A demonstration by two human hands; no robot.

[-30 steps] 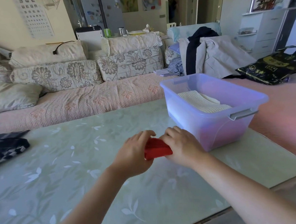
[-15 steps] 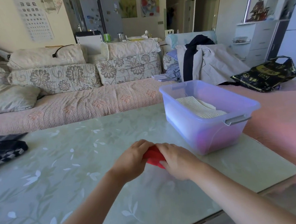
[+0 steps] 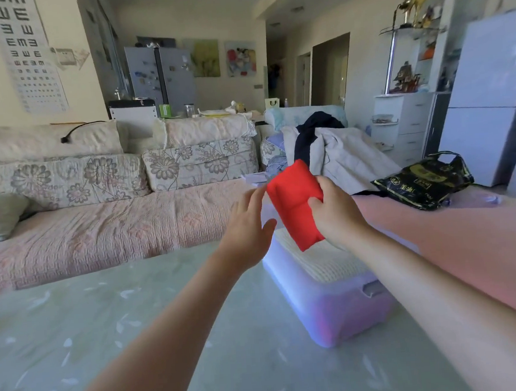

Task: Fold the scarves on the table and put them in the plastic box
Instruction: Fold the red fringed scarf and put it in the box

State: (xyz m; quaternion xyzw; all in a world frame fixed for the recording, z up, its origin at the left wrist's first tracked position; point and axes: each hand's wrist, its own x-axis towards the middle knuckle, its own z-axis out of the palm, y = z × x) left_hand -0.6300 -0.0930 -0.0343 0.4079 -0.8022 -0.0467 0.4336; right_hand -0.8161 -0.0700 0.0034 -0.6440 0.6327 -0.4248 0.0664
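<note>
The scarf (image 3: 292,199), red and folded into a small thick packet, is in the air above the far part of the box (image 3: 347,314), which stands near the right edge of the tabletop (image 3: 138,341). The right grip (image 3: 339,217) is clamped on the packet's lower right side, with the thumb on the front; the fingers behind it are hidden. The left grip (image 3: 246,226) is apart, fingers straight, just beside the packet's left edge. Whether its fingertips touch the cloth, I cannot tell. A white scarf (image 3: 328,263), folded, lies in the box. I judge the red cloth to be light, soft and perhaps a little slippery, so the folds may open if only one corner is held. It seems better to pinch across all layers near the middle and to lay the packet flat on the white one, not to drop it.
</note>
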